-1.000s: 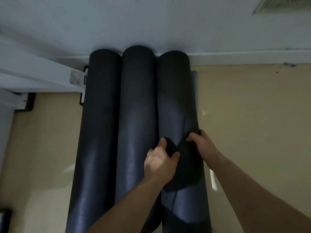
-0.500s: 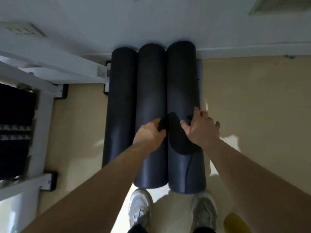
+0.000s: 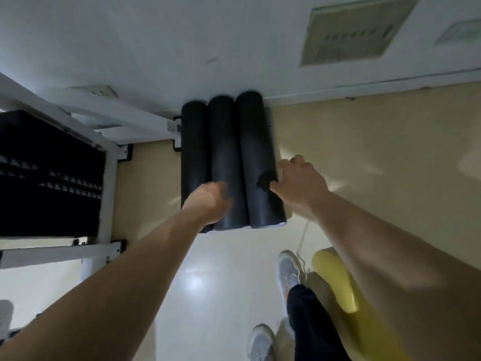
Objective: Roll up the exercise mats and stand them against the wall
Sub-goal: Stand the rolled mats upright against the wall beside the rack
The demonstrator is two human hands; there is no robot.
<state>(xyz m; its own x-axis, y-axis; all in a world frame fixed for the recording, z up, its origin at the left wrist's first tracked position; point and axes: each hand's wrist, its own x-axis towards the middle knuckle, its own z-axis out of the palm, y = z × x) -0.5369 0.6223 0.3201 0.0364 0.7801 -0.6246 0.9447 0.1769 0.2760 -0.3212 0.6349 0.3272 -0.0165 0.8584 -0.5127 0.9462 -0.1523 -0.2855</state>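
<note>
Far left: white rack (image 3: 109, 178) standing beside the mats | centre: three rolled mats (image 3: 226, 152) standing side by side, leaning against wall (image 3: 156, 48) | left hand (image 3: 207, 201) curling at middle mat (image 3: 229, 204), grip unclear | right hand (image 3: 299, 182) touching right mat (image 3: 256, 152) with thumb, grip unclear.

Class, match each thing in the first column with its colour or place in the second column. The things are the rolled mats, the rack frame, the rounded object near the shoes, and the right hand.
Column one:
1. rolled mats
2. rack frame
3. rounded object near the shoes
4. right hand

Column two:
a. yellow
b. holding the rightmost mat
c. black, standing against the wall
d. white, left of the mats

Pairs: 1-c, 2-d, 3-a, 4-b.
</note>
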